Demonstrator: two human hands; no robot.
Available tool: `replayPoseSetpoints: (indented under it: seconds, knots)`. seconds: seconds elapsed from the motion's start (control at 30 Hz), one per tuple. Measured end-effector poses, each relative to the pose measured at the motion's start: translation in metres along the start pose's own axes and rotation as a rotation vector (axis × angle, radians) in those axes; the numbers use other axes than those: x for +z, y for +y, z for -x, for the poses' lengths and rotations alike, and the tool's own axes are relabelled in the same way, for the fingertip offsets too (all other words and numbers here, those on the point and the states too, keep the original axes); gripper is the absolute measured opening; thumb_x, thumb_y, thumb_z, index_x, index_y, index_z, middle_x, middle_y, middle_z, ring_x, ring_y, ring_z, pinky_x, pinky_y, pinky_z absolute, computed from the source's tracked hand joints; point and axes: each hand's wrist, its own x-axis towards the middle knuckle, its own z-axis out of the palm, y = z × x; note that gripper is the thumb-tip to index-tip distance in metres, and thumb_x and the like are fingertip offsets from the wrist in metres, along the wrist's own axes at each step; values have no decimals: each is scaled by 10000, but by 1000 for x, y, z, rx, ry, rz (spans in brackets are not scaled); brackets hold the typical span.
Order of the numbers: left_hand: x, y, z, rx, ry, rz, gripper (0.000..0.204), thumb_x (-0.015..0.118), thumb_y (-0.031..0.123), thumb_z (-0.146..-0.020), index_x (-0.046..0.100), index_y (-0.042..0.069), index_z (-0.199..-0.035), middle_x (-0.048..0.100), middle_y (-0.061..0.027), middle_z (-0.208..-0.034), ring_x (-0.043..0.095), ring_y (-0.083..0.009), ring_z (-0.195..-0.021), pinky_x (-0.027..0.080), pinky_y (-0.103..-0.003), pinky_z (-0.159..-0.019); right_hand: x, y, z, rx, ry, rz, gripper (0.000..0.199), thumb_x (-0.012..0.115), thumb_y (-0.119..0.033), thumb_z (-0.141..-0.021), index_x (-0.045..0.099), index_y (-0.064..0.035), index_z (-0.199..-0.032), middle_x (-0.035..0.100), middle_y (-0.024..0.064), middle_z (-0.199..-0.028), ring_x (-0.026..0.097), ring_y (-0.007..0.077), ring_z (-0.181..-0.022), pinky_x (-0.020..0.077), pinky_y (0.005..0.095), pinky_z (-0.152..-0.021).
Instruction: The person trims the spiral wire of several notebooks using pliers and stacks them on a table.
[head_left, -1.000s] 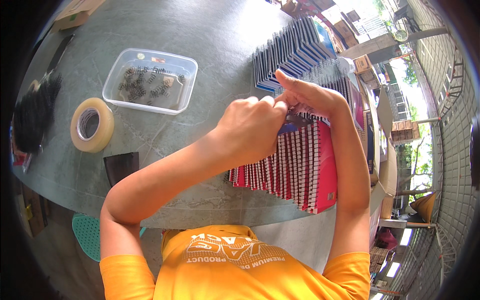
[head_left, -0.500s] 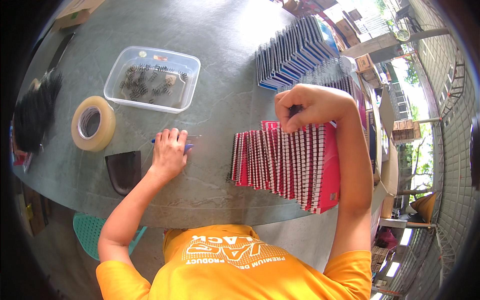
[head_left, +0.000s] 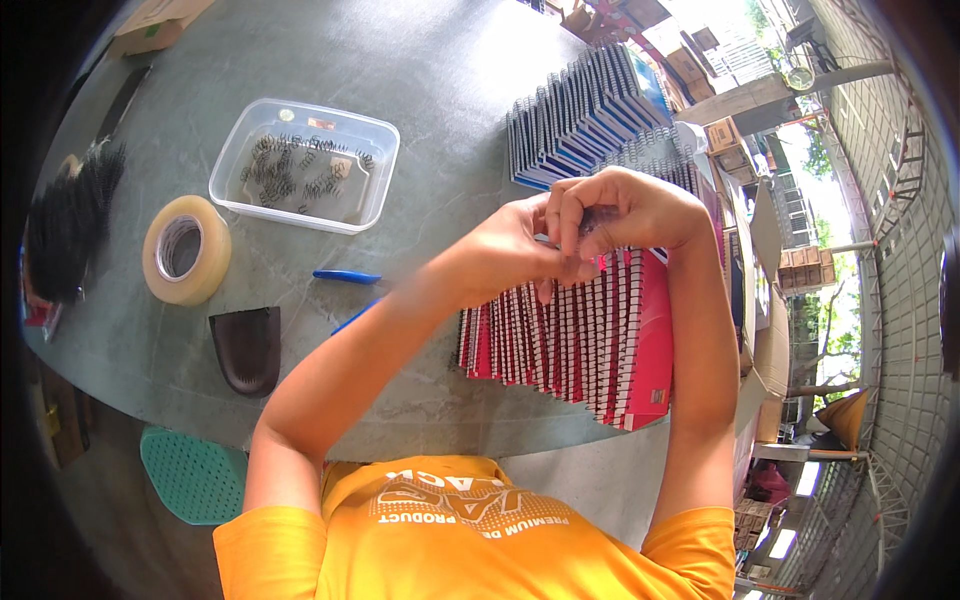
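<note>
Above the stack of red spiral-bound notebooks (head_left: 565, 340), my two hands meet at the fingertips. My right hand (head_left: 640, 210) is curled closed around something small and dark that I cannot make out. The fingers of my left hand (head_left: 505, 250) are bent and pressed together against it; whatever they pinch is hidden. On the table to the left lies a blue-handled hand tool (head_left: 346, 276), partly covered by my left forearm. Behind the hands stands a pile of blue spiral-bound notebooks (head_left: 580, 120).
A clear plastic tub (head_left: 385, 190) holds several short black coil pieces. Left of it are a roll of clear tape (head_left: 160, 255), a dark curved pouch-like piece (head_left: 246, 345) and a bunch of black coils (head_left: 75, 220). A teal stool (head_left: 195, 475) stands below the table edge; cartons are at right.
My left hand has let go of the blue-handled tool and moved right to meet my right hand. My right hand has stayed over the red notebooks.
</note>
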Motion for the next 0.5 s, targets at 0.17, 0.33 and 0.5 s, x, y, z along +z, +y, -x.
replayPoseSetpoints:
  seconds: [0.17, 0.33, 0.5]
  knots:
    - [-10, 10, -11, -61, -127, 116, 428, 764, 111, -741, 523, 1, -1077, 589, -39, -809, 592, -100, -657, 482, -201, -479, 1, -1, 5, -109, 96, -171, 265, 770, -154, -724, 645, 38, -859, 626, 135, -923, 590, 209, -930, 450, 333, -870]
    - [-7, 13, -19, -61, -141, 68, 274, 758, 122, -756, 589, 9, -939, 588, -30, -761, 580, -81, -618, 403, -176, -399, 0, -2, 7, -133, 278, -216, 184, 692, -88, -812, 634, 33, -938, 655, 57, -877, 607, 110, -786, 498, 239, -726]
    - [-4, 17, -21, -68, -94, -68, 237, 720, 205, -812, 597, 9, -859, 538, -6, -635, 491, -53, -487, 341, -175, -366, 11, -19, -2, -226, 712, 186, 130, 702, -84, -800, 651, 6, -877, 653, 36, -825, 594, 89, -745, 488, 231, -677]
